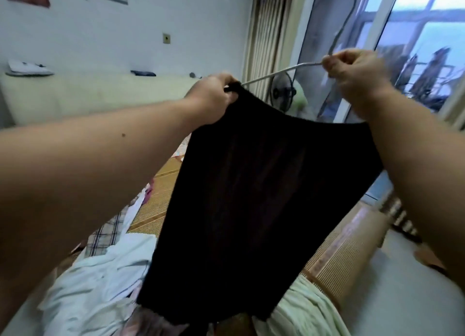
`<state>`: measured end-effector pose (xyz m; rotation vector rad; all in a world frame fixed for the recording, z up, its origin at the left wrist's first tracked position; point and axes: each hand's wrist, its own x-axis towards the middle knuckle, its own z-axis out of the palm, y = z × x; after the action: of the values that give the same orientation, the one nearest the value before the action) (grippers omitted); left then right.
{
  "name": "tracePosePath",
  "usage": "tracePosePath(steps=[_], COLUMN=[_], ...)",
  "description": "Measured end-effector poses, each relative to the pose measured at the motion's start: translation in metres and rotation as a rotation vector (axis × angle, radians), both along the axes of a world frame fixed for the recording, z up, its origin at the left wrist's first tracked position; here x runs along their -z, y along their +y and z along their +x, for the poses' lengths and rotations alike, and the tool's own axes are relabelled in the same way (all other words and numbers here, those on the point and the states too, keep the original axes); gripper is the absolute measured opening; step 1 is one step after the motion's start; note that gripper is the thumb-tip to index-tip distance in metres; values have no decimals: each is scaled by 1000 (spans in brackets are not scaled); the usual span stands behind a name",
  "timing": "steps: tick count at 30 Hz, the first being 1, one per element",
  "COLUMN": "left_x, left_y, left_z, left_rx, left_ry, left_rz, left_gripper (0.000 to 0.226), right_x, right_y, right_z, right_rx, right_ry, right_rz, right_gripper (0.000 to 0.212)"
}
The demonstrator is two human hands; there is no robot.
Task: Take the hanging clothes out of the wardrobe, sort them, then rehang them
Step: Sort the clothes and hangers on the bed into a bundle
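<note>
Holding: a black garment (264, 197) is up in mid-air in both hands, spread between the two forearms and hanging above the bed.
Left hand (214, 101): fingers are curled tight and pinch the garment's upper corner, at the spot where the hanger's arm meets the cloth.
Right hand (354, 76): fist is closed round the wire hanger (281, 71) at the base of its hook, higher than the left hand.
Hanger: thin metal wire. One arm shows bare between the two hands, sloping down toward the left hand. The dark hook rises above the right hand against the window (427, 46).
Garment edge: the top edge sags from the left hand across to below the right wrist. I cannot tell how much of the hanger sits inside the cloth.
Garment body: hangs wide and flat, with the hem low in view.
Bed: a woven mat (151, 204) covers the surface under the garment.
Clothes heap (100, 272): pale blue-white pieces lie crumpled on the bed at lower left, with a plaid piece (108, 232) just beside them.
Green cloth (309, 310): pale, bunched on the bed at lower right.
Background: a fan (283, 91) stands behind the garment's top edge, and a cream headboard (88, 96) runs along the wall.
</note>
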<state>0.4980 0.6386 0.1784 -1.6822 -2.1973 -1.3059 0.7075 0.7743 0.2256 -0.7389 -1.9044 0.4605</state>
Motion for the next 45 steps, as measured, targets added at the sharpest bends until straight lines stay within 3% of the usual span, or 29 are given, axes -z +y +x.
tracePosePath(steps=[6,9,11,16,20,31,35,45], left_x=[-18,-14,-5,39,99,332,415,585], left_y=[-5,3,11,38,88,213,215,211], left_z=[61,86,99,117,122,110,111,82], left_rx=[136,187,205,219,208,5,-55,-251], left_ry=[-40,-71,-84,-107,-179,-539,-649,-771], left_rz=[21,9,-27,-148,-316,-707,-820,-954], left_gripper=[23,19,16,21,25,14,24,29], right_x=[-36,-40,-31,14,90,328,419,604], right_y=[-6,0,7,45,107,273,292,296], right_z=[61,84,94,103,101,46,21,-57], right_rx=[83,74,70,52,9,-140,-165,-146], right_ry=[39,37,16,-101,-169,-722,-897,-1113], right_rz=[41,27,18,-37,-206,-515,-635,-618], right_gripper=[31,25,18,24,15,21,25,29])
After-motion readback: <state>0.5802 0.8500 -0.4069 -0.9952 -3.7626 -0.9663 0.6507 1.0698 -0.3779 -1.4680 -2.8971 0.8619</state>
